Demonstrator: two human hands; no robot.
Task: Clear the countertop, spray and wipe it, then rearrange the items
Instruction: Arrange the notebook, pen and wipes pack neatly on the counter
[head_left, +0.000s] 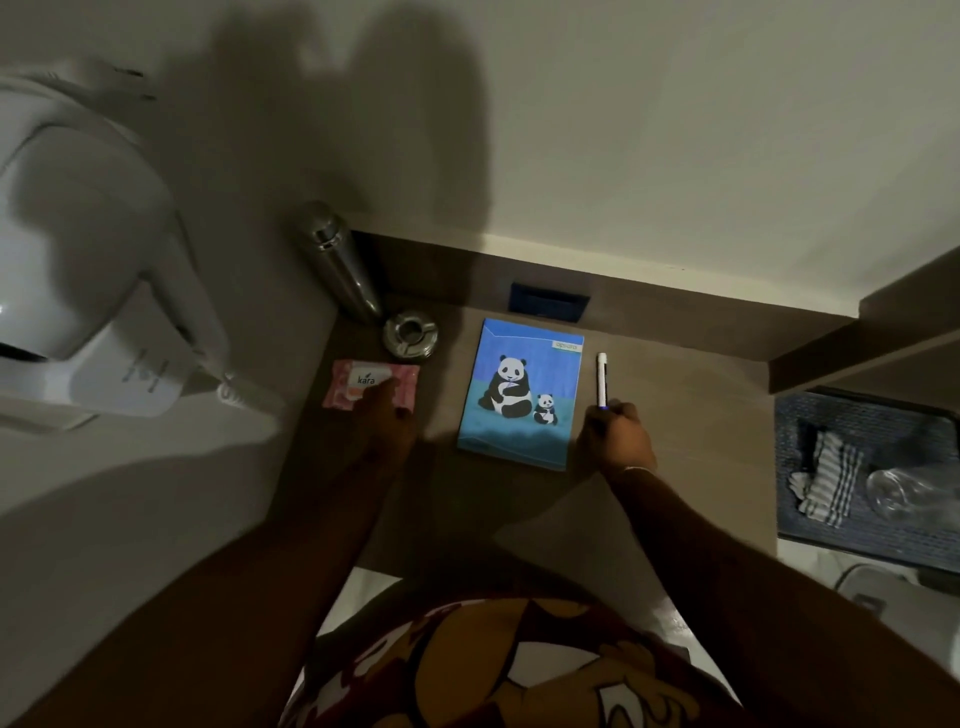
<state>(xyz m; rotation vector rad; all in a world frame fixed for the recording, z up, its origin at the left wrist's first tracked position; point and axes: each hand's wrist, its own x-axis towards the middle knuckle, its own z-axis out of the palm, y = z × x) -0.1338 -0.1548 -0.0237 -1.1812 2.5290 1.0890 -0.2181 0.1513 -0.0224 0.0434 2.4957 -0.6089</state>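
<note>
On brown countertop (675, 395), glossy panda notebook (522, 395)

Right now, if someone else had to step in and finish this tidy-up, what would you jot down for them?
Left hand: fingers resting on the pink wipes pack at the counter's left edge; whether it is actually gripped is unclear.
Right hand: pinching the lower end of the white pen, which lies just right of the panda notebook.
Steel bottle stands in the back left corner, with the metal ashtray in front of it.
Striped cloth and a clear glass sit on the dark tray to the right.
No spray bottle in view. Whether wiping is done cannot be told; items look laid out neatly.
</note>
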